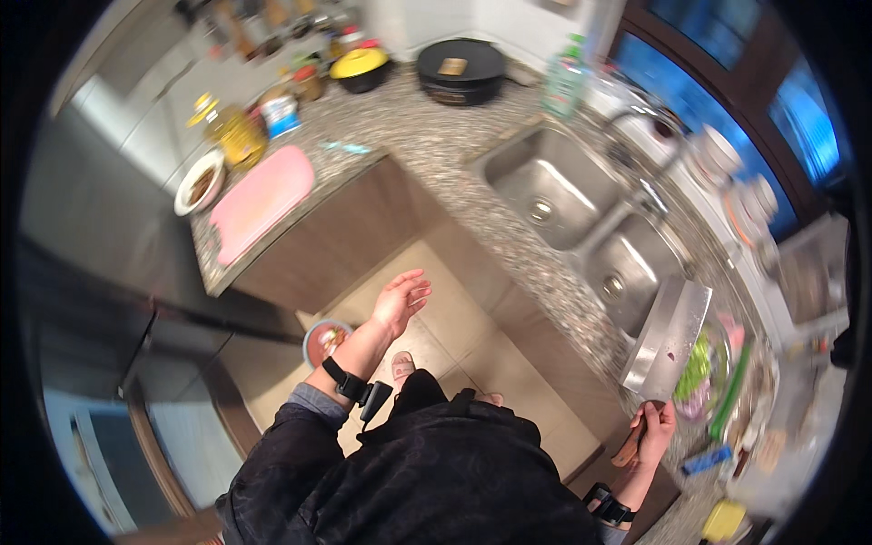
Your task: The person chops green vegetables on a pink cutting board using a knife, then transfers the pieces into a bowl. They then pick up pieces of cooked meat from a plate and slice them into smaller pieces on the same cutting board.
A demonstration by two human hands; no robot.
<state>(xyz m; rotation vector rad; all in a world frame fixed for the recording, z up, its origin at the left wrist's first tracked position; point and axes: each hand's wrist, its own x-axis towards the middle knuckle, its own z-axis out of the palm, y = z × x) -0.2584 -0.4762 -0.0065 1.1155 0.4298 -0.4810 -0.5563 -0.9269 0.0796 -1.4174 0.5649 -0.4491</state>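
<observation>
My right hand [655,430] grips the wooden handle of a broad kitchen cleaver [667,344]. Its steel blade points away from me, over the counter edge by the smaller sink basin, and carries a small dark speck. Just right of the blade sits a clear bowl [726,368] of chopped green and purplish vegetables, partly hidden by the steel. My left hand [402,303] hangs in the air above the tiled floor, fingers loosely apart and holding nothing. On the left counter lies a pink cutting board [264,203] with a bare top.
A double steel sink [575,246] with a faucet [654,197] is set into the granite counter [470,204]. A black lidded pan [460,71], an oil bottle [235,133] and a white dish [199,184] stand along the back. A waste bucket [320,351] is on the floor.
</observation>
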